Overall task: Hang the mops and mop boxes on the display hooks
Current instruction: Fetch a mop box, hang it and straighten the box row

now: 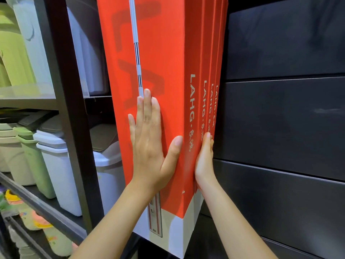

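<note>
Several tall red mop boxes (168, 58) with white bottoms hang side by side in a tight row, the top out of view. The nearest box shows a printed mop picture and "LAHG" lettering on its narrow side. My left hand (151, 143) lies flat on the wide front face of the nearest box, thumb wrapped round its edge. My right hand (204, 161) presses on the far right side of the row, fingers tucked behind the last box. The two hands squeeze the boxes between them. The hooks are hidden.
A dark upright shelf post (74, 128) stands just left of the boxes. Lidded plastic bins (56, 165) in white, green and beige fill the left shelves, with slippers (37, 221) below. Dark slatted wall panels (283, 118) cover the right side.
</note>
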Demonstrator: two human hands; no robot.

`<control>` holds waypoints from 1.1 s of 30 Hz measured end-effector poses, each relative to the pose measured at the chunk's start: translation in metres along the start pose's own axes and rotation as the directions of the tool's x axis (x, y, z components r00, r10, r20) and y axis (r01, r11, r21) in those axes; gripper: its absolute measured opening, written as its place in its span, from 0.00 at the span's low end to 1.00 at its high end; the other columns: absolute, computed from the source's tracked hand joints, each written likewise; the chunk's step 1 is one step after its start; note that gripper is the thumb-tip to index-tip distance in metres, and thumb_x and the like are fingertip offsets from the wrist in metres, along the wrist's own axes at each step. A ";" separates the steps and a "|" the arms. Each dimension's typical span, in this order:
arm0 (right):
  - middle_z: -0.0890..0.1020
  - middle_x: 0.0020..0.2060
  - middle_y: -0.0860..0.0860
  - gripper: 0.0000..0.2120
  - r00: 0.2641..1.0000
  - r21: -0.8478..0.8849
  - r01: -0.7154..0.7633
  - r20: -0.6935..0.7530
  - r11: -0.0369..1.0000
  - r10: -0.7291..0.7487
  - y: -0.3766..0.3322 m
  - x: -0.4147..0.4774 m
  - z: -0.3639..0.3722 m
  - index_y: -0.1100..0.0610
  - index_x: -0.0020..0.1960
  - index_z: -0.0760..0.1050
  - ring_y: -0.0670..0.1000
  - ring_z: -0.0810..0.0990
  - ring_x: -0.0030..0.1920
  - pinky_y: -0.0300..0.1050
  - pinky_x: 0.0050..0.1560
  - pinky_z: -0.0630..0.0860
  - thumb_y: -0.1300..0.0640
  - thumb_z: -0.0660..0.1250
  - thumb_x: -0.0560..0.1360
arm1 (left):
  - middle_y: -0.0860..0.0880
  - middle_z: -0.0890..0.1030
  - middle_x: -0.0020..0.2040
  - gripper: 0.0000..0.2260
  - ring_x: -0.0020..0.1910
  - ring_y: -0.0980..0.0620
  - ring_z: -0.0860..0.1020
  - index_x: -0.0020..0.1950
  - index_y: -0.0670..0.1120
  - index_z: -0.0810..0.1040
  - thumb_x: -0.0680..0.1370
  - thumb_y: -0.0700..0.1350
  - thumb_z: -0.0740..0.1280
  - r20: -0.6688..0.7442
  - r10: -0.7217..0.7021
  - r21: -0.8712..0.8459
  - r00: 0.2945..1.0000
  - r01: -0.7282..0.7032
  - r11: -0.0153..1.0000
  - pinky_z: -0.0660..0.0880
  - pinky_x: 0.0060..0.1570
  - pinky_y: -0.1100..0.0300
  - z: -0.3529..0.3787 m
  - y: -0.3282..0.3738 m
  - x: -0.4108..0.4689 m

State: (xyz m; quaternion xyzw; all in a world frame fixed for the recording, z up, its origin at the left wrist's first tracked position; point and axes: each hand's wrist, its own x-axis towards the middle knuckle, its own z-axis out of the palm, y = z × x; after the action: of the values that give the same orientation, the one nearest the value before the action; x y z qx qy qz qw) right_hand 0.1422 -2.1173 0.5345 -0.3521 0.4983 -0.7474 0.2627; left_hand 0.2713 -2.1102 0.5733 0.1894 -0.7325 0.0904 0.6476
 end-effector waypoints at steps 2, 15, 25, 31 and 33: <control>0.53 0.79 0.42 0.54 1.000 0.002 -0.004 -0.011 1.000 0.004 0.004 -0.005 0.001 0.41 0.79 0.45 0.47 0.51 0.79 0.60 0.78 0.51 0.16 0.45 0.59 | 0.47 0.51 0.78 0.32 0.79 0.49 0.46 0.77 0.36 0.51 0.82 0.59 0.49 0.003 0.008 0.001 1.000 -0.008 1.000 0.40 0.76 0.43 -0.002 -0.001 -0.003; 0.51 0.80 0.43 0.53 0.998 -0.076 0.055 -0.007 0.996 -0.056 0.019 -0.061 0.007 0.41 0.79 0.43 0.47 0.50 0.79 0.60 0.77 0.53 0.16 0.44 0.61 | 0.49 0.44 0.79 0.33 0.79 0.47 0.43 0.77 0.37 0.49 0.82 0.60 0.47 0.074 0.043 0.029 0.996 -0.045 0.999 0.40 0.75 0.41 0.003 -0.017 -0.033; 0.54 0.79 0.43 0.50 0.999 -0.124 0.038 -0.025 0.992 -0.041 0.036 -0.092 0.012 0.38 0.78 0.46 0.47 0.52 0.79 0.60 0.77 0.54 0.15 0.45 0.63 | 0.52 0.40 0.80 0.33 0.79 0.47 0.44 0.78 0.40 0.49 0.81 0.61 0.49 0.188 0.050 0.040 0.981 -0.059 0.997 0.41 0.76 0.44 -0.006 -0.031 -0.072; 0.51 0.79 0.40 0.52 0.998 -0.188 0.063 -0.019 0.980 -0.068 0.034 -0.117 0.012 0.40 0.79 0.42 0.43 0.48 0.79 0.58 0.78 0.51 0.15 0.42 0.61 | 0.54 0.40 0.80 0.33 0.79 0.47 0.42 0.79 0.41 0.47 0.82 0.61 0.48 0.237 -0.095 0.046 0.967 0.087 0.995 0.39 0.76 0.46 -0.014 -0.040 -0.093; 0.50 0.79 0.38 0.51 0.997 -0.225 0.076 -0.010 0.971 -0.080 0.038 -0.125 0.013 0.38 0.79 0.40 0.43 0.47 0.79 0.59 0.78 0.51 0.16 0.42 0.61 | 0.53 0.40 0.80 0.33 0.79 0.48 0.42 0.79 0.43 0.46 0.82 0.61 0.48 0.257 -0.111 0.056 0.960 0.100 0.993 0.37 0.76 0.48 -0.015 -0.044 -0.103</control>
State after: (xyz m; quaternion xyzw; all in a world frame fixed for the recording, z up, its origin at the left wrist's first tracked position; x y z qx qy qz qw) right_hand 0.2307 -2.0454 0.4698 -0.3919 0.5675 -0.6996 0.1870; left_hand 0.3113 -2.1280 0.4698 0.2519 -0.7979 0.0457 0.5458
